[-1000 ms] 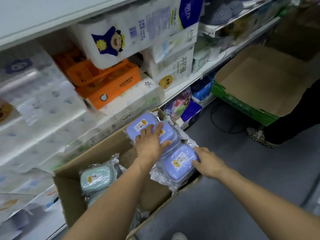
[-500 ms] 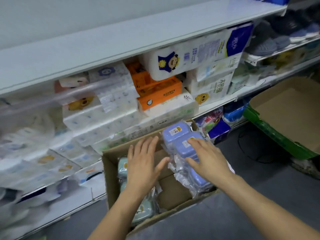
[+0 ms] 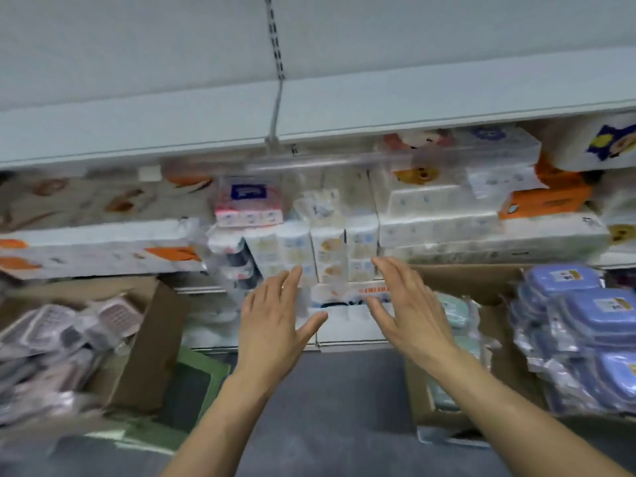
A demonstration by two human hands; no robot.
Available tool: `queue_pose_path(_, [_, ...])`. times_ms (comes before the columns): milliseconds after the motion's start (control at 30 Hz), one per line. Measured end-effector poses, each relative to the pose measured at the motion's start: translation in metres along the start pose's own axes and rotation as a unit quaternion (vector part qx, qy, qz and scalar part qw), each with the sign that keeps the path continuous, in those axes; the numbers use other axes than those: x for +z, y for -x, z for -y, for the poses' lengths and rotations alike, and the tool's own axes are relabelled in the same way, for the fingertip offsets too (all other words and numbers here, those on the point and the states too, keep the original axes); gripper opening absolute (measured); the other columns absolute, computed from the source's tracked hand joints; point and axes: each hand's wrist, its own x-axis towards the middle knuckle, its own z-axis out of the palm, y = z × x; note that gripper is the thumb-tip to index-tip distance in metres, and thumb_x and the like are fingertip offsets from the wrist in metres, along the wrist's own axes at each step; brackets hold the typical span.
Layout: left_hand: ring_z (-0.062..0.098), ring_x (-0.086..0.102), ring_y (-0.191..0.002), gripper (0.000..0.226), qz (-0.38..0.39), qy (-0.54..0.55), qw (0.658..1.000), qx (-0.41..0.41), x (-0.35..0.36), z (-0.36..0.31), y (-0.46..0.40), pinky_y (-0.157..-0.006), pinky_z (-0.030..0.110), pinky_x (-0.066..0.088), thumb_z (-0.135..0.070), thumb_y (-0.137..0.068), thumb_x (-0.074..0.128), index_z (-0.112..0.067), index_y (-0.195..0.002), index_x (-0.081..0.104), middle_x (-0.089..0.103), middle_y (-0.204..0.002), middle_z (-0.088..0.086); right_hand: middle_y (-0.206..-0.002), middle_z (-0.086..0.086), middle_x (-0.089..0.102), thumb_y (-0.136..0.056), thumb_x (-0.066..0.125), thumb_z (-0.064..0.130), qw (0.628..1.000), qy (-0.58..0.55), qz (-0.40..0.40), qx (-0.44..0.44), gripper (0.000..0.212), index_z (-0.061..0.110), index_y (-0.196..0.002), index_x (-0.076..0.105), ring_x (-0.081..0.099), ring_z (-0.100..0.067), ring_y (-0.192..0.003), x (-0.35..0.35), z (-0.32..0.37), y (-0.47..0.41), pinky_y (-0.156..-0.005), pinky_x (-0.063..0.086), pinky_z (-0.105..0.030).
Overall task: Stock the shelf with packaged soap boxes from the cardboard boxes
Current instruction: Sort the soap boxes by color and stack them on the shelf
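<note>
Head view: left hand (image 3: 275, 325) and right hand (image 3: 409, 315), grips released, flat-fingered, beside glossy rounded blue soap boxes (image 3: 595, 315).

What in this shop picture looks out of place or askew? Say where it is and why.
The purple soap boxes are heaped above the rim of the right-hand cardboard box, leaning unevenly. On the shelf, one tissue pack sits tilted among straighter packs. Both hands, left hand and right hand, are empty.

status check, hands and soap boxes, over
Left hand and right hand open, empty. Purple soap boxes stacked at right, untouched. Nothing blocking.
</note>
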Motion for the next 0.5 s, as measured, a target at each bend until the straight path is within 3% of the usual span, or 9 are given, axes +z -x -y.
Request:
queue_pose_path(233, [0.026, 0.057, -0.117, 0.079, 0.024, -0.038, 0.995, -0.091, -0.068, 0.199, 0.077, -0.092, 0.041, 0.049, -0.070, -0.082, 0.039, -0.020, -0.144, 0.041, 0.057, -0.132, 0.003, -0.153, 0.003, 0.026, -0.096, 0.050, 0.034, 0.994, -0.026, 0.076, -0.068, 0.060, 0.026, -0.150, 0.025, 0.031, -0.020, -0.137, 0.105, 0.186, -0.032, -0.102, 0.036, -0.035])
queue_pose_path(400, [0.022, 0.042, -0.132, 0.092, 0.070, -0.023, 0.980, -0.186, -0.095, 0.309, 0.123, -0.106, 0.039, 0.036, -0.078, -0.077, 0.018, -0.026, -0.152, 0.026, 0.044, -0.146, -0.001, -0.149, 0.004, 0.028, -0.095, 0.051, 0.035, 0.983, -0.036, 0.139, -0.112, 0.059, 0.025, -0.149, 0.027, 0.032, -0.019, -0.135, 0.177, 0.284, -0.053, -0.097, 0.041, -0.035])
queue_pose_path(500, [0.022, 0.036, -0.136, 0.091, 0.092, 0.010, 0.967, -0.236, -0.094, 0.361, 0.143, -0.109, 0.036, 0.033, -0.077, -0.079, 0.026, -0.026, -0.154, 0.019, 0.040, -0.149, 0.001, -0.147, 0.003, 0.032, -0.094, 0.052, 0.035, 0.971, -0.048, 0.190, -0.136, 0.058, 0.027, -0.147, 0.030, 0.035, -0.019, -0.132, 0.221, 0.327, -0.067, -0.096, 0.043, -0.036])
